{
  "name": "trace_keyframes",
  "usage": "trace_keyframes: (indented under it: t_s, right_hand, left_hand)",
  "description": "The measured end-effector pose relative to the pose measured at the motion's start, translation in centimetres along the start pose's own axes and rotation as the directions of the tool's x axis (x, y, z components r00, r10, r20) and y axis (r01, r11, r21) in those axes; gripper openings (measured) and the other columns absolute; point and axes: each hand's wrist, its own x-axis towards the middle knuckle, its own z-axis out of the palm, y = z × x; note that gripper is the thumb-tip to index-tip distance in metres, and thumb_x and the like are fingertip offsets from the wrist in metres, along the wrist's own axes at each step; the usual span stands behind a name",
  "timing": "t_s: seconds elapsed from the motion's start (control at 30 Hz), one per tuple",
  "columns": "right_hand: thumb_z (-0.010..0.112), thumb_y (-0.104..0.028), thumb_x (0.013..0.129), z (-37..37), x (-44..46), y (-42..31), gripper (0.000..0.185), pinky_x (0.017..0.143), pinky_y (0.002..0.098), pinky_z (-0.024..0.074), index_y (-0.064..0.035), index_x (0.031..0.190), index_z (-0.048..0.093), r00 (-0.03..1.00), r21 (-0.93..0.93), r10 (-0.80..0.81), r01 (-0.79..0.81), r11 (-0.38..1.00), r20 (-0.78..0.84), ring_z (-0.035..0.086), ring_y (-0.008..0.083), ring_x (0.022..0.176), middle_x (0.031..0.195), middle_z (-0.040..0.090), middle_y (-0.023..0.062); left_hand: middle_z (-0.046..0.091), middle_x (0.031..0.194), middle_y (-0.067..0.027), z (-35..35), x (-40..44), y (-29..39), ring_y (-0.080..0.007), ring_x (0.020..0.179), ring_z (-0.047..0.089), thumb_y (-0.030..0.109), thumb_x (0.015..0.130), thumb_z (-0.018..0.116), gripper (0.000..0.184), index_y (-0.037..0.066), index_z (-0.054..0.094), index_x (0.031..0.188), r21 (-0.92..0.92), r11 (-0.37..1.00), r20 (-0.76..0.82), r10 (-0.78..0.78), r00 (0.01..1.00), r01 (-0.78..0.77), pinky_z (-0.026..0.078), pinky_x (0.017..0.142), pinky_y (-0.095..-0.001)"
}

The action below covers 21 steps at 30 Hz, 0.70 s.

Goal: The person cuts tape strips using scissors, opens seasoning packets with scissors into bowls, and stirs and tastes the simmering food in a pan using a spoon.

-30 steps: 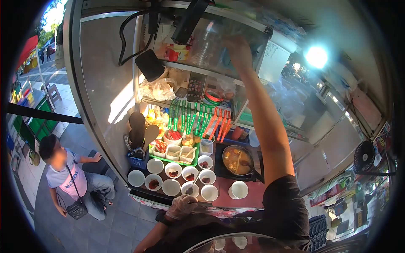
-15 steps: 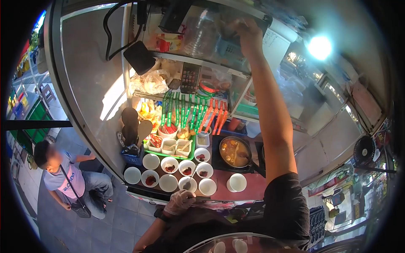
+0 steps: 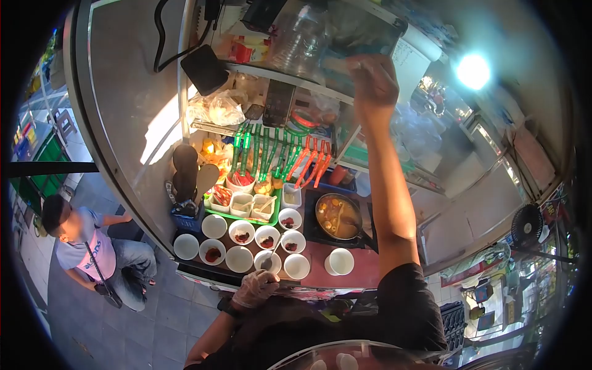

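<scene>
My left hand [image 3: 256, 288], in a clear plastic glove, is closed at the counter's front edge around the near end of a spoon [image 3: 269, 263]. The spoon slants over a white cup [image 3: 275, 266] in the front row. Several white cups stand around it; some, like this cup [image 3: 213, 255], hold dark red sauce, while another cup [image 3: 238, 259] shows none. My bare right hand [image 3: 375, 79] is raised at the upper shelf, fingers closed. A pale, blurred piece [image 3: 336, 65] shows by its fingertips, too unclear to name. Clear plastic containers [image 3: 301, 43] stand left of that hand.
A pan of orange broth [image 3: 338, 216] sits on a stove, with a handle jutting right. Green and red strips [image 3: 271, 154] hang over a green tray [image 3: 279, 209] of small tubs. A lone cup [image 3: 339, 262] stands at right. A person [image 3: 98, 253] is beyond the left panel.
My right hand has come down and slightly right from the upper shelf, with a pale piece now showing at its fingers. My left hand stays by the spoon; the whole view has shifted slightly.
</scene>
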Motion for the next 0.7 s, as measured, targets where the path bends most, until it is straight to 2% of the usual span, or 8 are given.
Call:
trace_keyframes:
  t_s: [0.1,0.17,0.23,0.37,0.43,0.53,0.63,0.7]
  right_hand:
    - [0.072,0.004,0.091,1.4,-1.1,2.0,0.016,0.067,0.0266,0.0469,-0.0047,0.102,0.078,0.999,-0.066,-0.016,0.013,0.998,-0.045,0.058,0.0140,0.077,0.095,0.059,0.0051]
    - [0.073,0.002,0.091,2.6,-2.3,4.1,0.015,0.066,0.0271,0.0482,-0.0054,0.103,0.078,0.994,-0.039,0.108,-0.109,0.993,-0.027,0.059,0.0139,0.077,0.095,0.059,0.0049]
    - [0.074,0.000,0.089,3.5,-2.9,6.0,0.016,0.067,0.0295,0.0515,-0.0058,0.103,0.078,0.999,-0.182,-0.034,0.035,0.983,0.008,0.064,0.0184,0.079,0.095,0.061,0.0082]
    - [0.072,-0.001,0.084,3.9,-2.8,7.5,0.019,0.077,0.0413,0.0560,-0.0057,0.101,0.077,0.982,-0.146,0.122,-0.100,0.984,0.144,0.069,0.0340,0.090,0.098,0.067,0.0174]
    - [0.070,-0.006,0.083,3.6,-2.0,8.4,0.020,0.086,0.0459,0.0540,-0.0058,0.102,0.077,0.963,-0.282,0.033,0.045,0.958,0.266,0.066,0.0374,0.097,0.099,0.068,0.0172]
    - [0.075,-0.014,0.081,4.1,1.9,7.2,0.022,0.091,0.0466,0.0518,-0.0065,0.101,0.077,0.995,-0.302,0.061,-0.033,0.953,0.081,0.064,0.0381,0.101,0.100,0.068,0.0162]
    - [0.078,-0.018,0.080,4.8,4.4,8.7,0.021,0.090,0.0456,0.0515,-0.0068,0.098,0.077,0.984,-0.477,-0.096,0.156,0.865,0.149,0.066,0.0345,0.099,0.100,0.071,0.0156]
    - [0.079,-0.020,0.079,5.5,4.8,9.5,0.022,0.089,0.0457,0.0515,-0.0075,0.097,0.078,0.982,-0.529,-0.091,0.168,0.832,0.168,0.066,0.0342,0.098,0.100,0.071,0.0152]
  left_hand:
    - [0.071,0.092,-0.0127,-0.2,0.0,0.2,-0.0336,0.087,0.070,0.021,0.091,0.074,0.016,0.008,0.070,0.098,0.003,1.000,0.012,-0.013,1.000,0.013,0.056,0.077,-0.0433]
    - [0.071,0.092,-0.0128,-0.2,-0.4,0.4,-0.0336,0.087,0.071,0.021,0.091,0.074,0.016,0.008,0.069,0.099,-0.001,0.999,0.035,-0.039,0.999,0.039,0.056,0.077,-0.0432]
    - [0.071,0.093,-0.0126,-0.1,-0.4,0.6,-0.0329,0.088,0.071,0.021,0.091,0.074,0.016,0.008,0.069,0.098,0.005,1.000,0.019,-0.006,1.000,0.006,0.057,0.076,-0.0427]
    - [0.073,0.095,-0.0129,-0.5,-1.1,0.7,-0.0328,0.089,0.072,0.021,0.091,0.075,0.016,0.008,0.070,0.099,0.010,1.000,0.011,-0.002,1.000,0.002,0.058,0.076,-0.0423]
    - [0.074,0.097,-0.0134,-0.3,-1.6,0.2,-0.0328,0.090,0.073,0.021,0.092,0.074,0.017,0.007,0.070,0.100,0.014,0.999,-0.004,-0.031,1.000,0.031,0.059,0.077,-0.0420]
    - [0.072,0.095,-0.0138,-0.5,-1.8,0.5,-0.0294,0.086,0.072,0.019,0.092,0.074,0.018,0.006,0.068,0.103,0.010,1.000,0.009,-0.027,1.000,0.027,0.058,0.074,-0.0403]
    - [0.072,0.096,-0.0143,-0.6,-1.8,0.5,-0.0306,0.088,0.072,0.020,0.092,0.074,0.019,0.006,0.068,0.104,0.004,1.000,0.014,-0.002,1.000,0.002,0.058,0.076,-0.0406]
    - [0.072,0.097,-0.0145,-0.7,-1.7,0.5,-0.0313,0.088,0.072,0.021,0.092,0.073,0.020,0.006,0.068,0.104,0.017,0.999,0.010,0.040,0.999,-0.040,0.058,0.077,-0.0409]
